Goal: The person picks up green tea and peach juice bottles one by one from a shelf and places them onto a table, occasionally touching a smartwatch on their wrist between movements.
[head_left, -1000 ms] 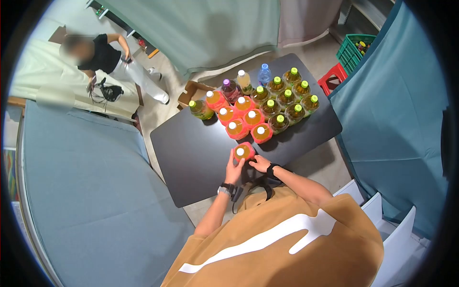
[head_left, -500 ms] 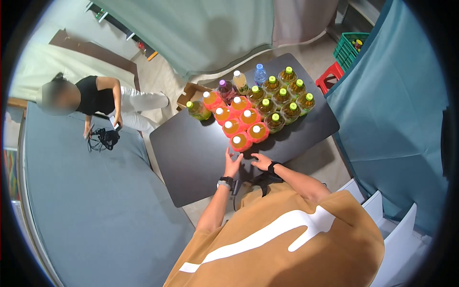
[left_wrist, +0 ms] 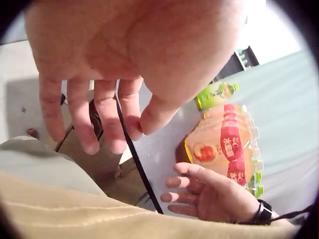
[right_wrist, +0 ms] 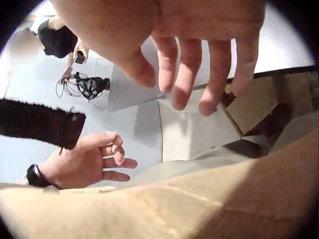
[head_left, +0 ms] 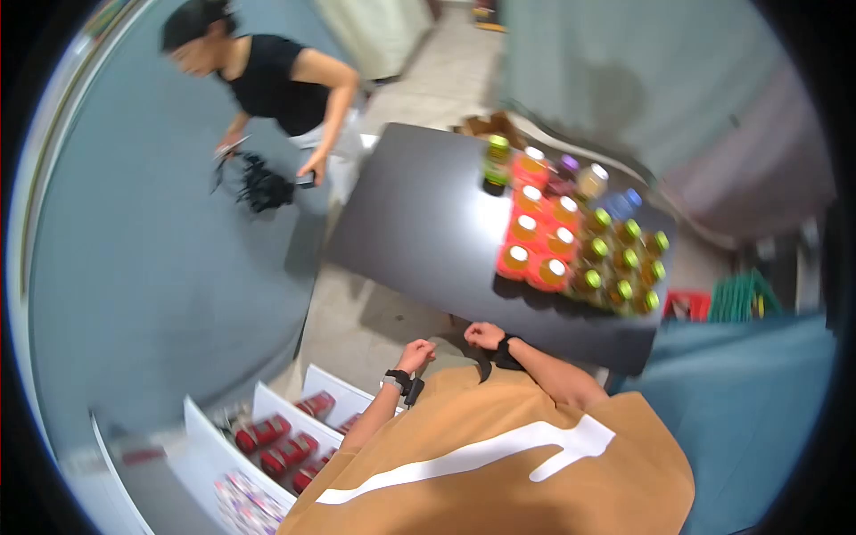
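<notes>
Both hands hang free in front of the body, holding nothing. In the head view the left hand (head_left: pixel 415 355) is beside the table's near edge, and the right hand (head_left: pixel 484 336) is at that edge, a short gap away. Loosely bent fingers show on the left hand (left_wrist: pixel 134 64) in the left wrist view and on the right hand (right_wrist: pixel 199 55) in the right wrist view. On the dark table (head_left: pixel 419 205), red-labelled bottles (head_left: pixel 526 228) stand in rows against green-capped bottles (head_left: pixel 596 249). A green bottle (head_left: pixel 497 160) stands at their far left corner.
A person in a black top (head_left: pixel 281 85) stands left of the table, holding black cables (head_left: pixel 263 183). White shelving (head_left: pixel 205 437) with red packages (head_left: pixel 287 453) is at the lower left. A green crate (head_left: pixel 742 297) and a red stool (head_left: pixel 687 305) are at the right, beside blue curtain (head_left: pixel 740 383).
The red-labelled bottle near the hands joined the front of its rows, and the left hand released it. Both hands drew back towards the body. The head view turned left, bringing shelving into sight.
</notes>
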Available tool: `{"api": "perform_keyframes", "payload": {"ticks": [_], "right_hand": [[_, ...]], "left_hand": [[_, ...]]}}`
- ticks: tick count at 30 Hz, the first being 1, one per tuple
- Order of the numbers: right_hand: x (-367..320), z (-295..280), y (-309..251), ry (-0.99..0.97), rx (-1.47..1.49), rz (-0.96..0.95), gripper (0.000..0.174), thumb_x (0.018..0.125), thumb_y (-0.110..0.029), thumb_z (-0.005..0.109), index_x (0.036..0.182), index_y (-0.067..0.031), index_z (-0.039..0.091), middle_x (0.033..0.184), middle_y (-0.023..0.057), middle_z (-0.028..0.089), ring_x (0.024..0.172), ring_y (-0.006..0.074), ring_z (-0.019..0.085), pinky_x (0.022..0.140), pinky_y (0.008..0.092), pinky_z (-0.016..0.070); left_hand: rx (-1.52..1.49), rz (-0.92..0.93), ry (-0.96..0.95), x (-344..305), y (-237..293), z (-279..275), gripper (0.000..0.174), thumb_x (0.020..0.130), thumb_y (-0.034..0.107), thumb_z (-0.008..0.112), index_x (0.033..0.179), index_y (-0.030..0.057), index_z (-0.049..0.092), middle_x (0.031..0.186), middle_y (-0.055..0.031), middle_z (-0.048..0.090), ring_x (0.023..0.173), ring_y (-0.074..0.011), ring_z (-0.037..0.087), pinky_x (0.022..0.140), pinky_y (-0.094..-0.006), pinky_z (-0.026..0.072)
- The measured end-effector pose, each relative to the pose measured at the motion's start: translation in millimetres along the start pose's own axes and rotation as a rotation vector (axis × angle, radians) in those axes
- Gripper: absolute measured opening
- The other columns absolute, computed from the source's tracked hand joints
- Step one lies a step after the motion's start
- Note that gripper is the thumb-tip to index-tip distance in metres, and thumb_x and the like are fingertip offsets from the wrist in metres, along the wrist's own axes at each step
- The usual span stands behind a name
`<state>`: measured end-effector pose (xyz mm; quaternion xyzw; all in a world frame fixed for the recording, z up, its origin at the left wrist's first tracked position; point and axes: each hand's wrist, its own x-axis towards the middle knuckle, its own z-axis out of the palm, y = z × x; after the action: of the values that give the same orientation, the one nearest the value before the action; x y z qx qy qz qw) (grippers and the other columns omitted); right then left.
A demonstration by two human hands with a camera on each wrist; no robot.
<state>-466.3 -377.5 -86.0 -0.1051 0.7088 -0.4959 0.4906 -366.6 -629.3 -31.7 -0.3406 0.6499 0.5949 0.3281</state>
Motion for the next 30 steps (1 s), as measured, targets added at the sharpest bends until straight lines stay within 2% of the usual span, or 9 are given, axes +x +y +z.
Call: {"api": "perform_keyframes", "payload": {"ticks": [2,4,7,8,16,21,23,27,30], "right_hand": [[13.6,0.8,-11.3,-0.192,0.036,-0.013,0.02,0.097,-0.021,0.063,0.106,-0.0038,0.065,0.091,0.0031,0.067,0.078,0.0116,0.063,0.073,0.0279,0.0535],[18.5,4.9,-45.5,-0.227,-0.018,0.012,0.022,0.101,-0.024,0.06,0.108,-0.0042,0.064,0.093,0.004,0.068,0.083,0.012,0.064,0.077,0.0284,0.0544],[49.6,17.1,-53.6,-0.449,-0.205,-0.063,0.021,0.103,-0.018,0.056,0.122,-0.0104,0.059,0.114,0.0058,0.065,0.097,0.0122,0.062,0.086,0.0303,0.0539],[54.3,27.1,-63.5,-0.544,-0.257,-0.043,0.022,0.103,-0.018,0.055,0.124,-0.0113,0.058,0.115,0.0053,0.064,0.099,0.012,0.061,0.086,0.03,0.0531],[33.1,154.4,-84.1,-1.036,-0.487,0.036,0.029,0.103,-0.023,0.059,0.131,-0.0138,0.055,0.115,0.0006,0.062,0.101,0.0094,0.058,0.077,0.0257,0.0457],[-11.5,257.6,-97.2,-1.222,-0.623,0.008,0.028,0.103,-0.025,0.06,0.128,-0.0145,0.057,0.116,0.0009,0.063,0.1,0.0123,0.062,0.081,0.0268,0.0482],[-40.6,287.9,-90.9,-1.273,-0.586,0.035,0.026,0.102,-0.02,0.059,0.125,-0.0082,0.058,0.112,0.0051,0.063,0.101,0.0147,0.061,0.087,0.0295,0.0512],[-69.1,334.9,-31.8,-1.487,-0.475,-0.008,0.026,0.102,-0.023,0.062,0.124,-0.0101,0.06,0.113,0.0012,0.065,0.098,0.0122,0.063,0.083,0.0263,0.0496],[-128.8,355.2,-47.3,-1.559,-0.692,0.074,0.025,0.102,-0.018,0.061,0.124,-0.0074,0.06,0.11,0.0017,0.066,0.097,0.0125,0.064,0.085,0.0268,0.0505]], "left_hand": [[-0.114,0.032,0.088,-17.0,-10.8,-0.8,0.022,0.095,0.032,0.067,0.1,0.0098,0.066,0.087,0.0006,0.07,0.077,-0.0078,0.065,0.061,-0.0238,0.0465],[-0.298,0.109,0.176,-23.7,-41.1,-1.1,0.021,0.096,0.031,0.066,0.1,0.0096,0.066,0.086,0.0013,0.069,0.073,-0.0073,0.063,0.059,-0.023,0.046],[-0.458,0.146,0.29,-46.1,-69.5,0.4,0.021,0.096,0.029,0.066,0.1,0.0087,0.066,0.087,0.0004,0.069,0.073,-0.0079,0.063,0.06,-0.0239,0.0474],[-0.484,0.283,0.335,-35.5,-98.9,3.8,0.023,0.095,0.029,0.067,0.098,0.0059,0.066,0.086,-0.0015,0.07,0.073,-0.0094,0.064,0.063,-0.0257,0.0503],[-0.657,0.355,0.743,-150.4,-199.2,35.8,0.024,0.094,0.027,0.067,0.095,0.0024,0.066,0.082,-0.003,0.068,0.076,-0.0117,0.064,0.07,-0.0289,0.0526],[-0.862,0.306,1.045,-216.7,-275.5,101.1,0.025,0.094,0.026,0.065,0.101,0.0021,0.065,0.089,-0.0044,0.068,0.082,-0.0127,0.064,0.074,-0.0296,0.0516],[-0.946,0.243,1.121,-245.9,-295.0,132.2,0.025,0.093,0.025,0.066,0.103,0.0016,0.065,0.09,-0.0049,0.069,0.083,-0.0134,0.065,0.075,-0.0297,0.0518],[-1.141,0.315,1.181,-262.9,-341.6,195.7,0.024,0.095,0.023,0.066,0.105,0.0013,0.066,0.092,-0.0046,0.069,0.084,-0.0136,0.066,0.075,-0.0283,0.0526],[-1.178,0.233,1.204,-307.9,-335.8,222.7,0.024,0.096,0.023,0.065,0.107,0.0012,0.066,0.094,-0.0051,0.069,0.084,-0.0132,0.066,0.076,-0.0284,0.0528]]}}
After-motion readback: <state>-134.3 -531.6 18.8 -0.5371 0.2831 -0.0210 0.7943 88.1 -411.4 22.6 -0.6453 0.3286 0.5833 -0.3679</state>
